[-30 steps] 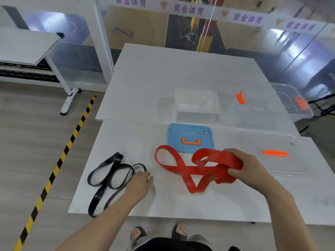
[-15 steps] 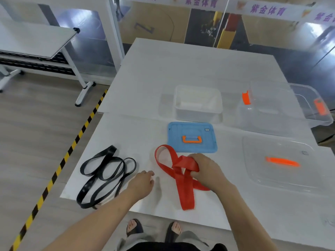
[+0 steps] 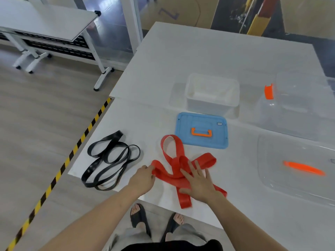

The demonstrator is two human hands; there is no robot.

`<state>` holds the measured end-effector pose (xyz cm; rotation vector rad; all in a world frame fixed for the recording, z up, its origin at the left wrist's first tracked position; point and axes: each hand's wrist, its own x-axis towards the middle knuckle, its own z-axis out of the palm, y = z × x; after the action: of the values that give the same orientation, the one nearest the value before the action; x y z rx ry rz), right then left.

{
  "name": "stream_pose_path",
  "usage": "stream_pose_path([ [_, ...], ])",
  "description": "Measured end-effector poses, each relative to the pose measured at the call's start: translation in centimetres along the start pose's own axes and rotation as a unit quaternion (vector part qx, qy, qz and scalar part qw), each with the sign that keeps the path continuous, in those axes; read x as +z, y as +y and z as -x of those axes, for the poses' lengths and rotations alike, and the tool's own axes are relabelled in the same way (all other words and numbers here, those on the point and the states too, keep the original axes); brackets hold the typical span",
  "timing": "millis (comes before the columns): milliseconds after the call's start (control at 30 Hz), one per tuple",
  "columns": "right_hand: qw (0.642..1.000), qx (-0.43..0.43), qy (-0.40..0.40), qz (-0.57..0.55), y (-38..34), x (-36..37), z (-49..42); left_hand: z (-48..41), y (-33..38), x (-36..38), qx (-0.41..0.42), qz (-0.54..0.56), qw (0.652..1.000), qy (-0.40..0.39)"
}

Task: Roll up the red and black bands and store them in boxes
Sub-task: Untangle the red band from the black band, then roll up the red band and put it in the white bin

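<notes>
While the right hand (image 3: 199, 185) presses flat, fingers spread, on the red band (image 3: 174, 160), the left hand (image 3: 143, 179) pinches its end; behind it, the white box (image 3: 212, 102) looks empty.

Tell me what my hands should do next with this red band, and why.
Probably pull the red band out straight before rolling. It lies crossed over itself in loops on the table, nothing rolled yet. Your right hand lies flat and open on the crossing, and your left hand has the left end, so drawing that end leftward should undo the tangle.
</notes>
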<state>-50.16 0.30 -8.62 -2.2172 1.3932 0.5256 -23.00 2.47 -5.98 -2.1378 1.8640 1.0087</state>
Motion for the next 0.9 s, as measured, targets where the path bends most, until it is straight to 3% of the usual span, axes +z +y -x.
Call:
stream_pose_path([
  [133,1.000,0.000,-0.010,0.001,0.0,-0.6,-0.2,0.6,0.3,0.4,-0.012,-0.002,1.000,-0.010],
  [333,0.996,0.001,0.084,-0.014,-2.0,-2.4,-0.2,1.4,-0.4,0.0,-0.016,0.008,1.000,0.009],
  [667,0.985,-0.021,0.163,-0.044,-7.3,-4.4,-1.8,2.5,-4.7,-1.6,-0.018,0.037,0.998,0.054],
  [900,0.990,-0.068,0.117,-0.037,-14.6,-6.0,-5.8,4.1,-11.3,-3.1,-0.048,0.044,0.990,0.121],
])
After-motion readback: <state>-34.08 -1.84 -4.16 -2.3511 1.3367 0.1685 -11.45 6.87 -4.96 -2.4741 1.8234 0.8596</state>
